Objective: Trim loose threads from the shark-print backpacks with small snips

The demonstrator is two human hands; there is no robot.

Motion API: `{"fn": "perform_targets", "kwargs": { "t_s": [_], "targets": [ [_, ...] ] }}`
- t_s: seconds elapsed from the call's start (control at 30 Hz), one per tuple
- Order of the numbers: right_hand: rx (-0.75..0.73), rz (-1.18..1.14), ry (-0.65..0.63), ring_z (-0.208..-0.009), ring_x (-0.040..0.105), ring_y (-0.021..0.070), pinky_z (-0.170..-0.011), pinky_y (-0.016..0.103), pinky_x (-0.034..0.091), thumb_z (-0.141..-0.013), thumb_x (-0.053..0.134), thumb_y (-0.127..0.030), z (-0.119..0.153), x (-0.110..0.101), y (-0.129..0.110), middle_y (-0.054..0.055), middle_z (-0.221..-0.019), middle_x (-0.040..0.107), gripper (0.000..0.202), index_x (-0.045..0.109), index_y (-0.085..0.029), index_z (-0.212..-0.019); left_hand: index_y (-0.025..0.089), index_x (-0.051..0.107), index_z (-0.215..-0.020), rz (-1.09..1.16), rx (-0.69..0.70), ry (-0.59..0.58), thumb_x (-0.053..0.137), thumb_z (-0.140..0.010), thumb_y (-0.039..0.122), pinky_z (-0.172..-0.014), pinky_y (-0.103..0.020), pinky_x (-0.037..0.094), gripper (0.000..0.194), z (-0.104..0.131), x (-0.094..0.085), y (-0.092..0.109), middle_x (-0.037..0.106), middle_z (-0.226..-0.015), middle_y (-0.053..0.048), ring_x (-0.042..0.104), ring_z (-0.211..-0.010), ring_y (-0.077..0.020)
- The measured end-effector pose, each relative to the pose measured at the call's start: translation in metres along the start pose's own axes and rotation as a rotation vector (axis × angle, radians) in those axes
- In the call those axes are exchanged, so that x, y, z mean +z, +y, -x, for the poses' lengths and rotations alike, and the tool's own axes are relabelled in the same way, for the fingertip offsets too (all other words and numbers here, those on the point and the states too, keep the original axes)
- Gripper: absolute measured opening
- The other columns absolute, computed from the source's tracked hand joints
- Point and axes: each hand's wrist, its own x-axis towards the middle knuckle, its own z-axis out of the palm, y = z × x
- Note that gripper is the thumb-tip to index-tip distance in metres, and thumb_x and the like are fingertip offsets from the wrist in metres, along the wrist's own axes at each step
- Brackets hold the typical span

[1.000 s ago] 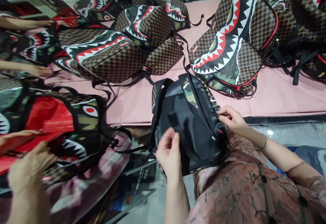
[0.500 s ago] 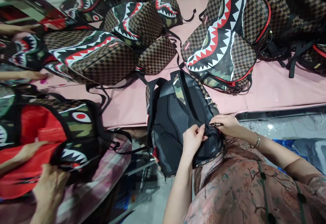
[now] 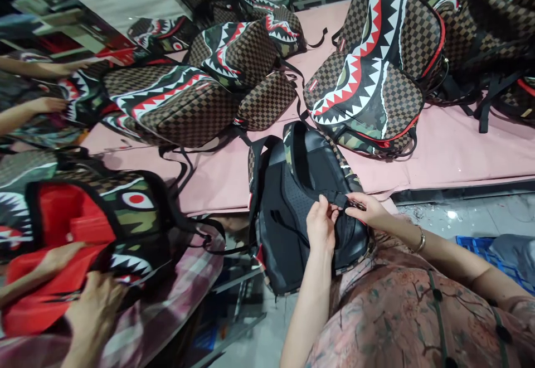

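A backpack (image 3: 273,234) leans against the table edge in front of me, its black padded back and shoulder straps facing up. My left hand (image 3: 322,223) is closed on a black strap over the lower right of the bag, fingertips pinched together. Just to its right, my right hand (image 3: 365,209) pinches the same strap (image 3: 336,196) near its end, close to the checkered side of the bag. A small gap separates the two hands. The camouflage upper part of one shoulder strap (image 3: 289,146) arches above them.
Checkered shark-mouth backpacks (image 3: 368,89) lie on the pink table (image 3: 460,150). At left, another person's hands (image 3: 94,306) hold an open red-lined backpack (image 3: 142,217); more hands reach in behind. A blue crate (image 3: 489,256) stands on the floor at right.
The view has shifted, so most things sit slightly lower and further right. My right hand has turned at the strap, which now stretches between both hands. The other person's hands remain at the red-lined bag.
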Motion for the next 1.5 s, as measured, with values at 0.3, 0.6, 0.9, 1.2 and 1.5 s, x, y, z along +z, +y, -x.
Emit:
{"fn": "perform_targets", "kwargs": {
  "t_s": [0.3,0.6,0.9,1.2,1.5],
  "targets": [
    [0.052,-0.06,0.108,-0.057,0.042,0.009,-0.052,0.021,0.034,-0.067,0.063,-0.03,-0.004,0.013,0.006,-0.004,-0.062,0.048,0.015,0.057,-0.017,-0.07,0.02,0.064,-0.092,-0.925,0.886,0.136,0.065,-0.073,0.034,-0.068,-0.025,0.047,0.024,0.022,-0.023,0.003,0.06,-0.088,-0.003,0.057,-0.071,-0.011],
    [-0.085,0.102,0.17,-0.061,0.047,0.0117,-0.055,0.023,0.037,-0.07,0.063,-0.028,0.003,0.015,0.007,0.0,-0.069,0.054,0.011,0.06,-0.017,-0.073,0.019,0.069,-0.078,-1.08,0.773,-0.103,0.057,-0.078,0.026,-0.069,-0.026,0.045,0.014,0.016,-0.024,0.009,0.065,-0.075,-0.003,0.058,-0.073,-0.0144],
    [0.076,0.094,0.266,-0.061,0.046,0.011,-0.057,0.023,0.038,-0.064,0.066,-0.029,0.007,0.011,0.004,-0.004,-0.066,0.051,0.019,0.051,-0.019,-0.069,0.011,0.061,-0.067,-0.095,0.016,-0.203,0.071,-0.064,0.032,-0.04,-0.016,0.022,0.023,0.024,-0.004,0.007,0.035,-0.049,0.007,0.026,-0.042,-0.0027],
    [0.202,-0.051,0.235,-0.051,0.037,0.006,-0.048,0.02,0.033,-0.057,0.069,-0.026,0.01,-0.002,-0.008,-0.004,-0.077,0.053,0.032,0.055,-0.018,-0.085,0.007,0.066,-0.075,0.145,-0.233,-0.31,0.064,-0.07,0.042,-0.049,-0.018,0.036,0.035,0.033,-0.007,0.022,0.049,-0.059,-0.001,0.043,-0.053,-0.0062],
    [-0.113,0.138,0.187,-0.075,0.053,0.0131,-0.07,0.026,0.042,-0.075,0.058,-0.023,0.009,-0.025,-0.029,0.002,-0.079,0.058,0.012,0.066,-0.02,-0.084,0.015,0.069,-0.071,-0.204,0.075,-0.176,0.079,-0.052,0.022,-0.061,-0.019,0.039,0.023,0.037,0.003,0.004,0.059,-0.063,0.003,0.049,-0.059,-0.0064]
  ]
}}
